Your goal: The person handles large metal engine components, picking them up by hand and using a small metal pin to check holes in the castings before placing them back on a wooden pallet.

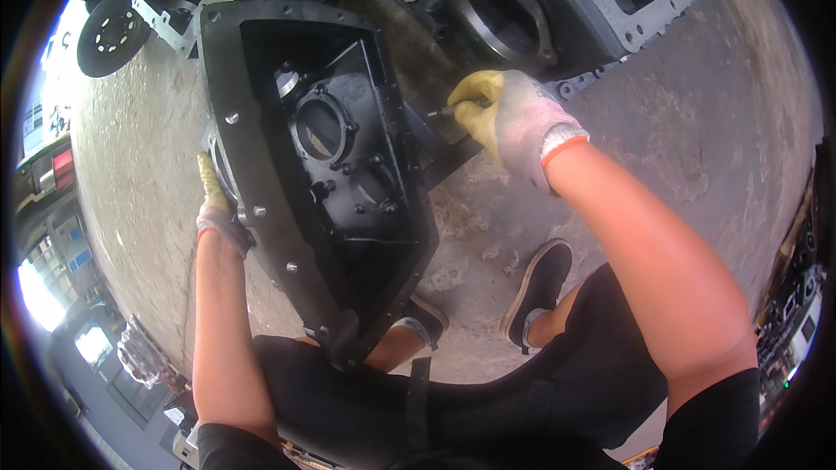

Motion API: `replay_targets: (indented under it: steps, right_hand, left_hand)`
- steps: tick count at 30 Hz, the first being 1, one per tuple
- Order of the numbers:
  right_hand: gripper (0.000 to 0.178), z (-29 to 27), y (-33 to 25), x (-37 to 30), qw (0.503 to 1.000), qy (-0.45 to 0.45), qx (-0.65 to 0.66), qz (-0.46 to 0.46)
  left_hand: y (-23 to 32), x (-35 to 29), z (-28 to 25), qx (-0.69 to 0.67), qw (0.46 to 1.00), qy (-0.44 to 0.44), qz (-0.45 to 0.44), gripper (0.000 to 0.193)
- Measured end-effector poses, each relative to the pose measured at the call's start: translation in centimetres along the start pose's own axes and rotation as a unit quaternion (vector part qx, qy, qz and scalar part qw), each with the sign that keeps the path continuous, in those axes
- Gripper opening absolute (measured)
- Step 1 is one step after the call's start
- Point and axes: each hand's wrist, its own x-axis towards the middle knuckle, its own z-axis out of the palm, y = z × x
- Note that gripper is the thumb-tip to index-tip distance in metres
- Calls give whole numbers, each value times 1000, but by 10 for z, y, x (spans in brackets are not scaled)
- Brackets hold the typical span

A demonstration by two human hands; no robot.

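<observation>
A large black cast metal housing (pixel 252 130) with a wide flange, round bores and bolt holes stands tilted in front of me. My left hand (pixel 219 202), in a pale glove with yellow coating, presses against its left outer side, one finger stretched up along it; the other fingers are partly hidden. To the right of the housing, my right hand (pixel 509 117), in a matching glove, is closed in a pinch on a slim tool (pixel 444 111). Only its narrow metal tip shows, pointing left toward the housing; its exact kind is unclear.
Another large dark casting (pixel 557 35) with a big round opening lies ahead on the concrete floor (pixel 688 148). A pale metal frame (pixel 183 9) and a black wheel-like disc (pixel 113 35) are at the far left. My shoes (pixel 538 287) are below the housing; machine parts line the right edge.
</observation>
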Motion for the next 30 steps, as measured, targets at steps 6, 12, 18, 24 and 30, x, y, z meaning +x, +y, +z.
replay_targets:
  steps: [6, 12, 18, 24, 30]
  right_hand:
    - [34, 15, 18, 21, 991, -52, 113, 51]
    - [29, 17, 14, 22, 975, -95, 184, 80]
    - [30, 21, 29, 33, 970, -102, 210, 64]
    - [34, 36, 47, 48, 958, -94, 261, 73]
    - [22, 54, 38, 58, 932, -49, 344, 100]
  left_hand:
    - [1, -14, 11, 14, 999, 44, 3, 42]
    - [1, -27, 15, 28, 994, 100, 19, 37]
    - [1, -15, 10, 55, 996, 72, 0, 50]
    - [1, 1, 3, -3, 1000, 10, -4, 55]
    - [1, 18, 2, -37, 999, -36, -3, 60]
